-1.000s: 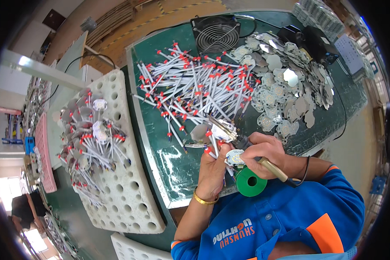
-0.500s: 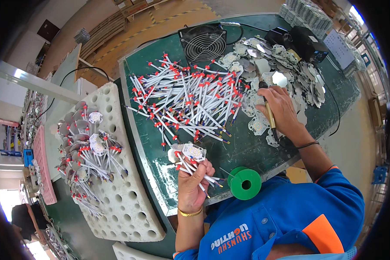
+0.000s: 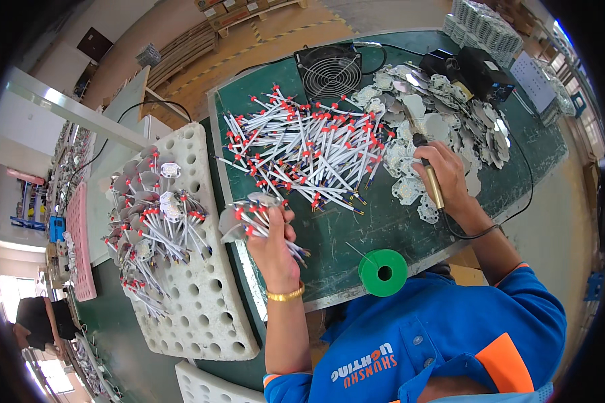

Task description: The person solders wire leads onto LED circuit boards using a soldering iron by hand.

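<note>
Bundle of wired discs (image 3: 234,224) sits pinched in left grip (image 3: 273,243), leads together, presumably keeping discs fanned clear; right grip (image 3: 447,176) wraps soldering iron (image 3: 435,191), tip pointing away, likely for safety.

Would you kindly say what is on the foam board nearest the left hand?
A heap of discs and white wires with red connectors lies on the foam board. Holes show beside it; what it covers is hidden.
</note>
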`<state>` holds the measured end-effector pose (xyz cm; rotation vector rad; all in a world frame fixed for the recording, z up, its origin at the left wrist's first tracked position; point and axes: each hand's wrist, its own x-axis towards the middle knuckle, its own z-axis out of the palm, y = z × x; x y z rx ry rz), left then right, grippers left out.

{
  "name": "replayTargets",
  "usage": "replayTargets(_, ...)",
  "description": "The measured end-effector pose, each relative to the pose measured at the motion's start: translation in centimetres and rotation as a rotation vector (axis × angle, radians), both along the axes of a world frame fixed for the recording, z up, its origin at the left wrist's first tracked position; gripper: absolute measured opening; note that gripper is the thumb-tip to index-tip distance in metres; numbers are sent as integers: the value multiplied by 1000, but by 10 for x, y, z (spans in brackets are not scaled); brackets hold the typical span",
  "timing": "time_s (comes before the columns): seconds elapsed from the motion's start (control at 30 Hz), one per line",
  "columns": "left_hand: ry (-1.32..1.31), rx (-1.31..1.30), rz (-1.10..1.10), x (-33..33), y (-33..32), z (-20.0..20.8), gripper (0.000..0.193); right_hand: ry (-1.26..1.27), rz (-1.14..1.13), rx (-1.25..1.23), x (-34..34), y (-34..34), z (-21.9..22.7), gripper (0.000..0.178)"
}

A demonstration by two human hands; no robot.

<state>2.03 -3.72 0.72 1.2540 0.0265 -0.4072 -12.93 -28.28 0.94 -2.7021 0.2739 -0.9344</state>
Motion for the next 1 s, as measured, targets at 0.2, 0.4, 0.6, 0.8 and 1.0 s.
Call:
replayTargets(0.2, -161, 150, 111, 34, -15, -21, 9, -159, 80, -3, 0, 10, 9, 24)
replayTargets(0.4, -237, 333, 48, 38, -29, -30, 13, -250, 155, 10, 1, 16, 9, 25)
replayTargets(0.6, -334, 499, -27, 42, -32, -36, 18, -278, 175, 115, 7, 25, 4, 24)
replayTargets(0.8, -24, -4, 23, 39, -22, -18, 16, -318, 177, 341, 15, 37, 11, 18)
replayTargets(1.0, 185, -451, -69, 36, -4, -13, 18, -216, 136, 817, 16, 51, 11, 15)
